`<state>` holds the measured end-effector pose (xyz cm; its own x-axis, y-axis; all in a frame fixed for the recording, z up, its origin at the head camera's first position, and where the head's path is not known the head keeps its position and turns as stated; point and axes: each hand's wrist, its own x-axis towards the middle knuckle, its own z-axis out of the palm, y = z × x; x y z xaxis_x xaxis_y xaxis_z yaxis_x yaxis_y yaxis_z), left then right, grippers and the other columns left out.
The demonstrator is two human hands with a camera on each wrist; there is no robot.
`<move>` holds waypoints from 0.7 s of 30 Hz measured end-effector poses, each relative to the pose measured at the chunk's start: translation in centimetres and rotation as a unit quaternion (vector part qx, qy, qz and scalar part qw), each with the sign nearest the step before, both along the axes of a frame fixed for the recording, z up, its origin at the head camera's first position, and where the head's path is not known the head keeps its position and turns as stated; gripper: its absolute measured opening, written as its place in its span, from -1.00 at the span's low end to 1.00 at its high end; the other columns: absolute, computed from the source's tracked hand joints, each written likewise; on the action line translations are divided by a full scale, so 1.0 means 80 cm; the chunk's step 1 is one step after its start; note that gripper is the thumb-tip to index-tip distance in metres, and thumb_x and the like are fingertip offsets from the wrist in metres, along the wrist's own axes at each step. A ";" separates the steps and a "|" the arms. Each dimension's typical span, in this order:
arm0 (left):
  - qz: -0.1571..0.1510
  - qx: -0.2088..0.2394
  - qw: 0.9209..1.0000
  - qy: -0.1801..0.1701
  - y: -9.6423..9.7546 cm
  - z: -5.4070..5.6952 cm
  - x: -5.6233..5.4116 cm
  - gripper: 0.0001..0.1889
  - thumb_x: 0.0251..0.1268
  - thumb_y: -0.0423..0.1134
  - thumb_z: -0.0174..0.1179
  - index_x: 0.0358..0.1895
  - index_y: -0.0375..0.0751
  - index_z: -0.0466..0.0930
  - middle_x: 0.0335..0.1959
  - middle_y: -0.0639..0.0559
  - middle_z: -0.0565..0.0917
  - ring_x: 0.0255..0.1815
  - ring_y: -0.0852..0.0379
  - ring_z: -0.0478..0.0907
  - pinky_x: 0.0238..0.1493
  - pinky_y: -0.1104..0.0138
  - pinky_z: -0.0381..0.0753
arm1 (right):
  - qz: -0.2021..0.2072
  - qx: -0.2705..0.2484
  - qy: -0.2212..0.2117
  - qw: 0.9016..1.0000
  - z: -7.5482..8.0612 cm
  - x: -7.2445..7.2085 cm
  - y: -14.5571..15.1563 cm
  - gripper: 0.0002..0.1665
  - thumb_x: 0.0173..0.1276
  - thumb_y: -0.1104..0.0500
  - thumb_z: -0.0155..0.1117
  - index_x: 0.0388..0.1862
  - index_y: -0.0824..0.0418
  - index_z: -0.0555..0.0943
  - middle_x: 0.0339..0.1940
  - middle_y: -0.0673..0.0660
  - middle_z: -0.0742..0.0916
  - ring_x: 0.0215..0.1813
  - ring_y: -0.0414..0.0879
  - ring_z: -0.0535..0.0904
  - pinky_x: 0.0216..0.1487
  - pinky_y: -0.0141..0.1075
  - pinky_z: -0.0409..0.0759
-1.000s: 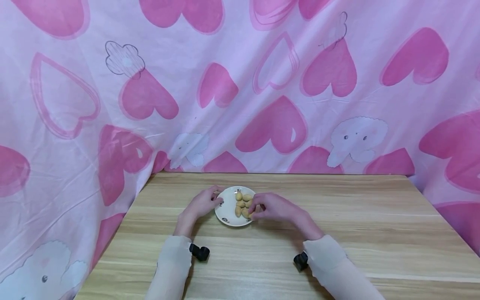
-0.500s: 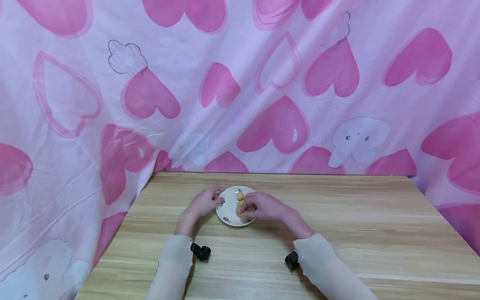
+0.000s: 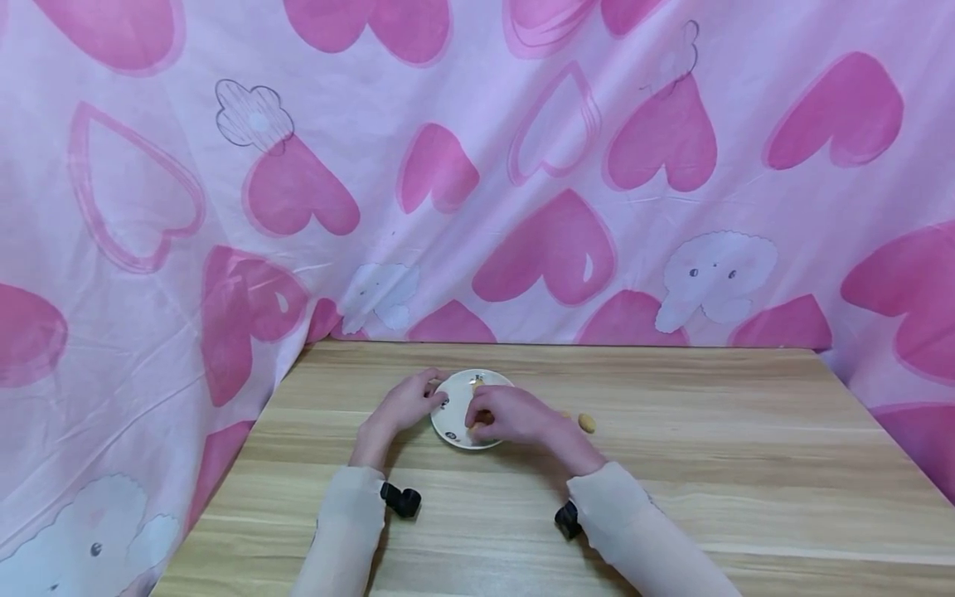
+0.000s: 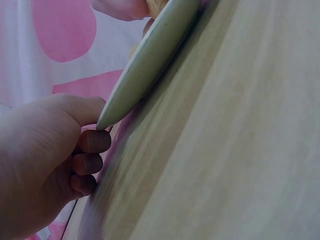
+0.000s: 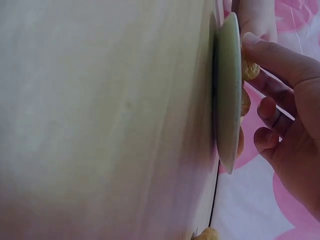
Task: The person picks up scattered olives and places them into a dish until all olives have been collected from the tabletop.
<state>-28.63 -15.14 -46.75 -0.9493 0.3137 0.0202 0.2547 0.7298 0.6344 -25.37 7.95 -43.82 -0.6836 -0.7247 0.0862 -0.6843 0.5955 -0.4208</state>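
Observation:
A small white plate [image 3: 453, 390] with dark printed motifs lies on the wooden table. My left hand [image 3: 403, 406] pinches its left rim, thumb on top; in the left wrist view the hand [image 4: 47, 155] has its other fingers curled below the rim. Over the plate's right part, my right hand [image 3: 515, 413] pinches a tan, oval nut [image 5: 250, 70] between thumb and forefinger. More tan nuts [image 5: 245, 102] sit on the plate, mostly covered by this hand in the head view. Another nut [image 3: 587, 424] lies on the table beyond my right wrist, with part of one more beside it.
The wood-grain table [image 3: 709, 464] extends to both sides and toward me. A pink heart-print cloth [image 3: 545, 249] hangs behind it and at the sides. Black wrist cameras [image 3: 403, 501] sit at both cuffs.
My right hand has moved left across the plate, covering most of the nuts there. Nuts on the table to its right have come into view. My left hand keeps its hold on the rim.

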 end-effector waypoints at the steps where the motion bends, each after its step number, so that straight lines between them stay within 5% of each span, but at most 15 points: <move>1: 0.000 0.000 1.000 -0.001 0.000 0.000 0.000 -0.63 0.39 -0.15 0.20 0.23 -0.04 0.53 -0.34 0.08 0.68 -0.31 0.18 0.54 -0.13 0.23 0.51 | -0.002 0.004 0.005 1.000 0.000 0.000 0.000 -0.90 0.23 0.07 0.44 -0.26 -0.03 0.72 -0.26 -0.16 0.62 -0.22 -0.32 0.48 -0.10 -0.43 0.47; 12: -0.002 -0.001 1.000 -0.007 0.001 -0.002 0.000 -0.63 0.40 -0.16 0.19 0.24 -0.03 0.53 -0.40 0.09 0.63 -0.37 0.16 0.49 -0.21 0.25 0.46 | -0.017 -0.004 0.009 1.000 0.009 0.003 0.017 -0.89 0.27 0.00 0.44 -0.26 -0.06 0.72 -0.26 -0.20 0.62 -0.21 -0.26 0.54 -0.09 -0.38 0.50; 21: 0.000 -0.003 1.000 0.000 0.001 -0.004 -0.001 -0.62 0.40 -0.14 0.19 0.24 -0.04 0.53 -0.34 0.09 0.67 -0.31 0.16 0.54 -0.09 0.18 0.52 | -0.042 -0.024 -0.001 0.999 0.023 0.008 0.049 -0.89 0.33 -0.02 0.38 -0.22 -0.07 0.73 -0.26 -0.20 0.66 -0.21 -0.19 0.60 -0.14 -0.34 0.54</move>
<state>-28.72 -15.09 -47.07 -0.9494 0.3134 0.0183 0.2543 0.7335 0.6303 -24.70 11.84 -41.95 -0.7420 -0.6601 0.1170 -0.6316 0.6300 -0.4519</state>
